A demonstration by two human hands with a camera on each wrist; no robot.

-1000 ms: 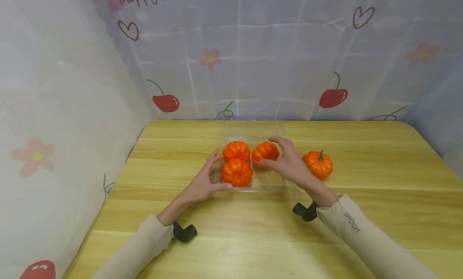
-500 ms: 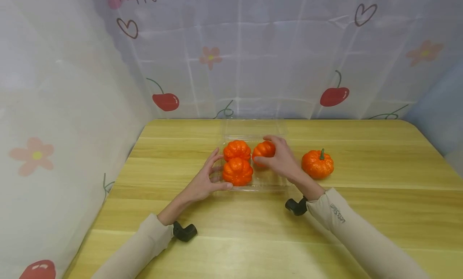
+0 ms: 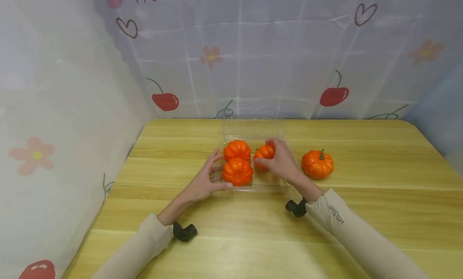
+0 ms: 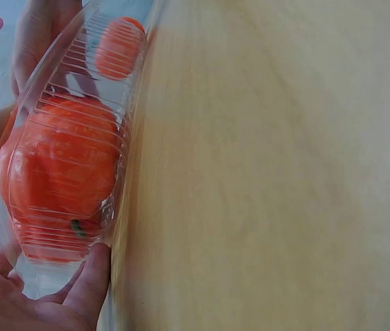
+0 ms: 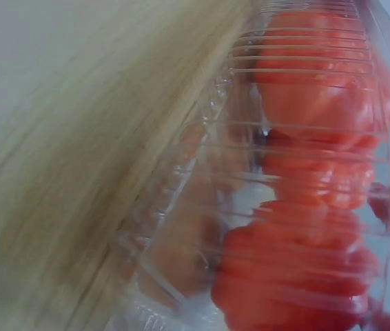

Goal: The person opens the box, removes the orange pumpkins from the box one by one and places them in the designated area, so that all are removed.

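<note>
Two small orange pumpkins [image 3: 236, 150] [image 3: 237, 173] lie one behind the other in the left half of a clear plastic box [image 3: 269, 188]. My left hand [image 3: 202, 184] holds the box at its left end, thumb at the front edge and fingers at the left wall. Over the box's right half, my right hand [image 3: 285, 162] pinches a third pumpkin [image 3: 265, 151] between thumb and fingers; its green stem points left. Through the ribbed wall in the left wrist view, orange pumpkins [image 4: 64, 158] show close to the left thumb and fingers. The right wrist view is blurred.
Another pumpkin [image 3: 318, 165] stands upright, stem up, on the wooden table [image 3: 231, 238] right of the box. The clear lid [image 3: 253, 127] lies folded back toward the patterned curtain [image 3: 267, 62]. Black wrist mounts [image 3: 185, 232] hang beneath both sleeves.
My right hand has moved left and then slightly nearer with the pumpkin, turning it so its stem now shows at the left. The left hand has stayed in place.
</note>
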